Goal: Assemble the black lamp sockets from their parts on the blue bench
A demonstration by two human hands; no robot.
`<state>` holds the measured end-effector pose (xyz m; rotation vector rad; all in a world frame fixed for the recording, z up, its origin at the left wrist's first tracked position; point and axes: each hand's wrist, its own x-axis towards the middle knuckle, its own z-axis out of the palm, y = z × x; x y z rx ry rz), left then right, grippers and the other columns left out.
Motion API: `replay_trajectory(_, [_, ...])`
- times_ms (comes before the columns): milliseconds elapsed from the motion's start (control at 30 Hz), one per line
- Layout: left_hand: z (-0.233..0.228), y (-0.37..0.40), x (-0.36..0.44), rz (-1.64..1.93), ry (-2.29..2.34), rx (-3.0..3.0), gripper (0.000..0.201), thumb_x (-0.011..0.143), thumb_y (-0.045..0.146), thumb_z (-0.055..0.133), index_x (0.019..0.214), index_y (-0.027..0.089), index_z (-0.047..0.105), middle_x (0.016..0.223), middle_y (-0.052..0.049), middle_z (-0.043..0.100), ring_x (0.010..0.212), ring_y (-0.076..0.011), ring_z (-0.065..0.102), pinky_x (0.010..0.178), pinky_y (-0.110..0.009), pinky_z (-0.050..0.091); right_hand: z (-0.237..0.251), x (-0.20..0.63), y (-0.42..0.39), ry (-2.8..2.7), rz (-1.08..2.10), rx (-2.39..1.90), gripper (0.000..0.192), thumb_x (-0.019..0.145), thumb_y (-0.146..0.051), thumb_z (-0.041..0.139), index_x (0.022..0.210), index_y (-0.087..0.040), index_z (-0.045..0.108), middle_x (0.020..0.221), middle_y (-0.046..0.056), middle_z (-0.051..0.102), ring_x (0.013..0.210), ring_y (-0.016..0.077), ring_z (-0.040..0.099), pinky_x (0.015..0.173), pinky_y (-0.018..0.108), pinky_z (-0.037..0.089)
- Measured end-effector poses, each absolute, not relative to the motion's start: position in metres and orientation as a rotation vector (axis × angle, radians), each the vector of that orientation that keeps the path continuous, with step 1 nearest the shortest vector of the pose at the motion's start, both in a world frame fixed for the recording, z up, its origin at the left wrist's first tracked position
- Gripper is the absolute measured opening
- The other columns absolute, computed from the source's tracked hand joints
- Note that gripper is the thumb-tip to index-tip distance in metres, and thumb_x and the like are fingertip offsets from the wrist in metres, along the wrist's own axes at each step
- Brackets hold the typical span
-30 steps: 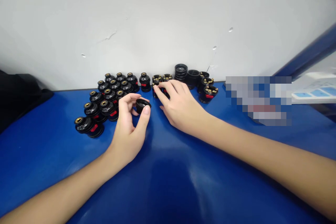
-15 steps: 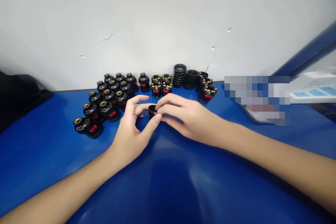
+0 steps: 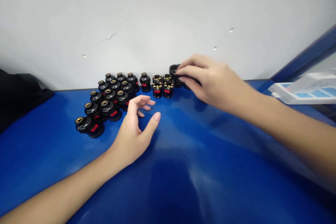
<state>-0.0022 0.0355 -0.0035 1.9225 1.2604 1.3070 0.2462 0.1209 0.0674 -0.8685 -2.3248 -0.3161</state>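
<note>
My right hand (image 3: 201, 77) has its fingers pinched on the rim of a black round cap (image 3: 173, 71), tilted with its hollow side partly showing, at the black stack by the wall. Whether the cap touches the stack is hidden behind the fingers. My left hand (image 3: 136, 129) hovers over the blue table, fingers curved and thumb apart, holding nothing. Between the hands and the wall stand several uncapped black lamp sockets (image 3: 168, 89) with brass contacts on top and red tabs. To the left are rows of capped black lamp sockets (image 3: 110, 109) with brass-ringed openings.
A grey wall (image 3: 157, 14) rises behind the blue table (image 3: 178, 175). Dark cloth (image 3: 21, 94) lies at the left edge. On the right are a white and light-blue object (image 3: 309, 91) and a blue frame bar (image 3: 307, 50).
My right hand has moved up and right, away from my left hand, to the stack by the wall. The small black cap has left my left hand's fingers, which are now apart.
</note>
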Motion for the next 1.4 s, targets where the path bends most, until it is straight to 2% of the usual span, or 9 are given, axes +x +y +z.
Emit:
replay_trajectory(133, [-0.003, 0.035, -0.004, 1.307, 1.295, 1.934, 0.036, 0.104, 0.029, 0.067, 0.135, 0.027, 0.05, 0.132, -0.011, 0.066, 0.12, -0.0247, 0.064, 0.097, -0.044, 0.05, 0.072, 0.26, 0.146, -2.259, -0.397, -0.96, 0.025, 0.104, -0.019, 0.058, 0.117, -0.018, 0.079, 0.116, 0.014, 0.076, 0.102, 0.0328, 0.075, 0.092, 0.054, 0.063])
replay_trajectory(367, [-0.003, 0.035, -0.004, 1.307, 1.31, 1.941, 0.035, 0.104, 0.029, 0.066, 0.135, 0.026, 0.05, 0.131, -0.01, 0.065, 0.12, -0.025, 0.063, 0.097, -0.045, 0.05, 0.059, 0.268, 0.17, -2.266, -0.363, -0.991, 0.024, 0.1, -0.019, 0.062, 0.111, -0.02, 0.083, 0.11, 0.012, 0.077, 0.093, 0.0295, 0.074, 0.089, 0.053, 0.063])
replay_trajectory(533, [-0.003, 0.035, -0.004, 1.314, 1.33, 1.945, 0.035, 0.104, 0.028, 0.067, 0.134, 0.026, 0.05, 0.131, -0.01, 0.065, 0.119, -0.0243, 0.063, 0.096, -0.044, 0.05, 0.053, 0.266, 0.171, -2.291, -0.313, -0.995, 0.026, 0.102, -0.02, 0.061, 0.113, -0.016, 0.084, 0.113, 0.015, 0.077, 0.093, 0.0304, 0.074, 0.09, 0.053, 0.063])
replay_trajectory(800, [-0.002, 0.036, -0.004, 1.322, 1.381, 1.962, 0.034, 0.102, 0.027, 0.066, 0.133, 0.023, 0.053, 0.129, -0.01, 0.065, 0.116, -0.0238, 0.063, 0.095, -0.043, 0.05, 0.059, 0.262, 0.165, -2.316, -0.352, -1.045, 0.026, 0.104, -0.02, 0.058, 0.115, -0.018, 0.082, 0.118, 0.013, 0.078, 0.099, 0.0295, 0.075, 0.094, 0.048, 0.062])
replay_trajectory(1000, [-0.001, 0.034, -0.006, 1.291, 1.479, 2.062, 0.033, 0.1, 0.024, 0.066, 0.132, 0.024, 0.055, 0.129, -0.009, 0.065, 0.116, -0.0241, 0.063, 0.096, -0.043, 0.052, 0.062, 0.261, 0.157, -2.319, -0.42, -1.067, 0.024, 0.102, -0.022, 0.06, 0.116, -0.019, 0.079, 0.117, 0.014, 0.076, 0.1, 0.0326, 0.074, 0.091, 0.05, 0.062])
replay_trajectory(1200, [0.005, 0.029, -0.006, 1.216, 1.506, 2.334, 0.028, 0.101, 0.019, 0.063, 0.129, 0.023, 0.057, 0.132, -0.01, 0.063, 0.127, -0.0282, 0.06, 0.107, -0.048, 0.052, 0.065, 0.25, 0.143, -2.255, -0.425, -1.016, 0.024, 0.105, -0.022, 0.058, 0.121, -0.022, 0.075, 0.126, 0.016, 0.071, 0.122, 0.0386, 0.067, 0.104, 0.057, 0.057])
replay_trajectory(1400, [0.003, 0.03, -0.01, 1.086, 1.553, 2.476, 0.041, 0.103, 0.025, 0.065, 0.141, 0.018, 0.05, 0.144, -0.017, 0.059, 0.137, -0.0323, 0.057, 0.119, -0.057, 0.049, 0.057, 0.22, 0.14, -2.474, -0.284, -0.706, 0.039, 0.107, -0.011, 0.044, 0.14, -0.011, 0.066, 0.146, 0.019, 0.07, 0.133, 0.0332, 0.068, 0.112, 0.052, 0.057])
